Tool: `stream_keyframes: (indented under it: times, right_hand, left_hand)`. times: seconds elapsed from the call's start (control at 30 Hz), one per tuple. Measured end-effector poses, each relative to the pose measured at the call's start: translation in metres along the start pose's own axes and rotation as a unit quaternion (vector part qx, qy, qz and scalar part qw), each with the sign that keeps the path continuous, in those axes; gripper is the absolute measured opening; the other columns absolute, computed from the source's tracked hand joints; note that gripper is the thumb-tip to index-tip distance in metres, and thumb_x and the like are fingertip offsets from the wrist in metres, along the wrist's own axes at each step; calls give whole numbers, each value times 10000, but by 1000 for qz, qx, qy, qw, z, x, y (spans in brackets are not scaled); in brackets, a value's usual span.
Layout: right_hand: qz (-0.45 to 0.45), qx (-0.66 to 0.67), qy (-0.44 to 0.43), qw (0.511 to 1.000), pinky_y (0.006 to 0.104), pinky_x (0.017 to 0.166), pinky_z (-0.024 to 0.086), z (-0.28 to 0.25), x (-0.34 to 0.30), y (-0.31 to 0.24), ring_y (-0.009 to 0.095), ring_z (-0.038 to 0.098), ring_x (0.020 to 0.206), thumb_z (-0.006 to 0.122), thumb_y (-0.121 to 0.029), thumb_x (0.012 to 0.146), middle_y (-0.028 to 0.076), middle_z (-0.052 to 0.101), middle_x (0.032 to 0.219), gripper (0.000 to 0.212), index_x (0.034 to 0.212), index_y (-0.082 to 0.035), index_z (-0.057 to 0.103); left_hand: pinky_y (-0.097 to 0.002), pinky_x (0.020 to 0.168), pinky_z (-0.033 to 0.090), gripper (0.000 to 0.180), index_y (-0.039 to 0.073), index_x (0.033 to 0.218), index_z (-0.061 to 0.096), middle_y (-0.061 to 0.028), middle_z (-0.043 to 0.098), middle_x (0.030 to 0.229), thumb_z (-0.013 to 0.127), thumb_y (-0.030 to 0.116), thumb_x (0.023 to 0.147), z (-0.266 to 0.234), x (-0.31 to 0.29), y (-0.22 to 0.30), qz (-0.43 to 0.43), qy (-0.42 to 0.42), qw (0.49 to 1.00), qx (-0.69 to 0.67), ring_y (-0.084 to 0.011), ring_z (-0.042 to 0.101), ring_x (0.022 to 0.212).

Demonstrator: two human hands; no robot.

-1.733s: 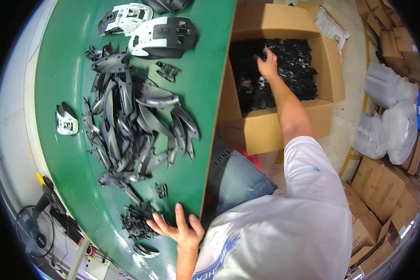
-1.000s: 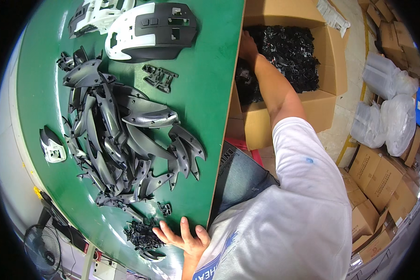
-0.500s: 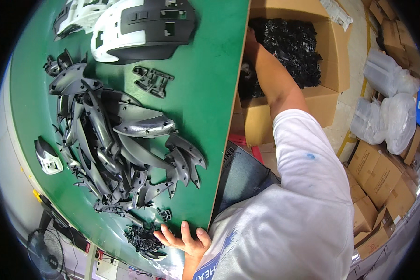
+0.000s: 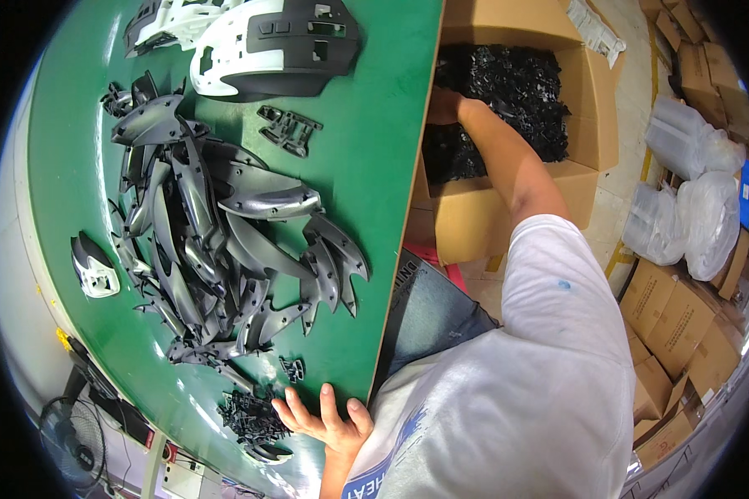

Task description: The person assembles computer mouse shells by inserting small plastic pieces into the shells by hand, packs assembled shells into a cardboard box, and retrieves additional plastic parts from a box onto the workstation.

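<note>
My left hand (image 4: 329,422) rests at the table's near edge with its fingers spread, holding nothing. Right beside its fingertips lie a pile of small black plastic parts (image 4: 254,418) and one small black clip-like piece (image 4: 292,369). My right hand (image 4: 446,106) reaches into an open cardboard box (image 4: 591,108) filled with small black plastic parts (image 4: 516,91). The fingers of that hand are hidden by the table edge, so what they hold does not show. A heap of curved dark grey plastic panels (image 4: 245,241) covers the middle of the green table (image 4: 366,158).
Large black-and-white plastic shells (image 4: 262,50) stand on the table's upper part, with a black bracket (image 4: 290,131) below them. A small black-and-white piece (image 4: 96,268) lies alone at the left. Bagged clear containers (image 4: 682,204) and cardboard boxes (image 4: 670,308) stand on the right. A fan (image 4: 71,449) shows lower left.
My right arm has shifted slightly down in the picture, its hand still at the box. The view has moved a little; my left hand stays spread at the table edge.
</note>
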State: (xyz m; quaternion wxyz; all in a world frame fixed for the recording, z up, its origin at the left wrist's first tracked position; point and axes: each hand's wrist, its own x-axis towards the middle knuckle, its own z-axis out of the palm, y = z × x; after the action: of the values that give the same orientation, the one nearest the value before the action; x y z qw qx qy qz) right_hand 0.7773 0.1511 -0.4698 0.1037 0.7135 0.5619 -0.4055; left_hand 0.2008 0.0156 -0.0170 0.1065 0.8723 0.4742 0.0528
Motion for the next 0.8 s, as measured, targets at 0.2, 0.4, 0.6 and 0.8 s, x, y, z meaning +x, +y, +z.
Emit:
stream_keyframes:
  times: [0.2,0.4,0.6,0.8]
  right_hand:
    - [-46,193,51,979,500,1263,355,14,-62,-70,452,376,1541,853,-585,787,293,359,1667,1133,1694,-200,293]
    - [-27,295,84,951,442,1264,368,25,-70,-28,412,380,1551,895,-528,731,283,382,1669,1190,1675,-77,327]
    - [-6,243,83,966,429,1231,418,26,-69,-77,401,501,1471,889,-476,753,295,513,1577,1099,1632,-34,397]
    - [67,465,133,873,461,1152,468,24,-110,-77,365,506,1465,883,-353,779,207,547,1581,1022,1632,-40,414]
  left_hand:
    - [-707,1209,213,491,125,1454,609,-310,336,1669,552,389,1045,-4,-1,3,-15,-1,999,30,-583,242,1545]
    - [-688,1188,263,499,106,1466,599,-303,369,1653,562,338,1026,-2,11,5,19,15,1000,8,-573,313,1514]
    - [-683,1198,242,495,35,1452,590,-323,398,1625,550,312,1044,-7,11,12,16,17,999,30,-572,311,1517]
    - [-661,1223,238,484,42,1437,620,-289,369,1653,577,264,1009,-8,13,17,11,26,999,35,-543,298,1535]
